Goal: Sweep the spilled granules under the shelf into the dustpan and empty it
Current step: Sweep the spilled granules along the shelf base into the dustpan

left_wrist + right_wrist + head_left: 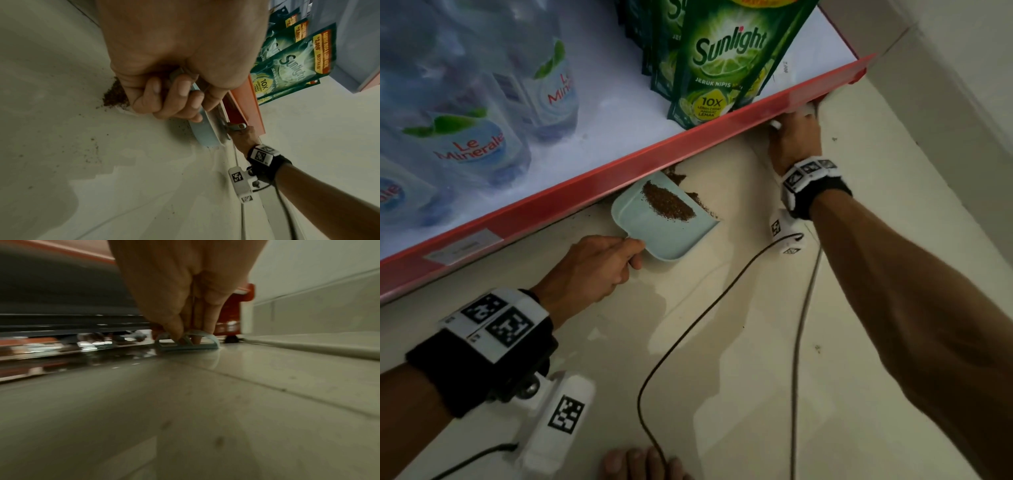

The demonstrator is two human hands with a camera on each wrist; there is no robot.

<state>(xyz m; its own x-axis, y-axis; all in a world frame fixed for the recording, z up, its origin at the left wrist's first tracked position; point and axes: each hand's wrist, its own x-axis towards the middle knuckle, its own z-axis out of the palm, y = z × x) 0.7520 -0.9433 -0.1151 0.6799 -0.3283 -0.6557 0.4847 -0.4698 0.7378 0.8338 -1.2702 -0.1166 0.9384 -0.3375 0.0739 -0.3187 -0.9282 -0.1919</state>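
A pale blue dustpan (671, 236) lies on the floor, its front lip tucked under the red shelf edge (640, 164). A band of brown granules (667, 202) lies in it, and more granules (678, 176) sit on the floor at its lip. My left hand (599, 263) grips the dustpan's handle, fingers curled round it (174, 95). My right hand (794, 137) reaches under the shelf's right end and holds a small pale blue hand brush (186, 342) against the floor; its fingertips (176, 335) pinch the arched handle. The brush's bristles are hidden.
Water bottles (472, 144) and green soap pouches (722, 58) stand on the shelf above. A white wall (945, 85) closes the right side. Two dark cables (688, 329) trail over the tiled floor. Toes (640, 462) show at the bottom edge. Stray granules (92, 146) dot the floor.
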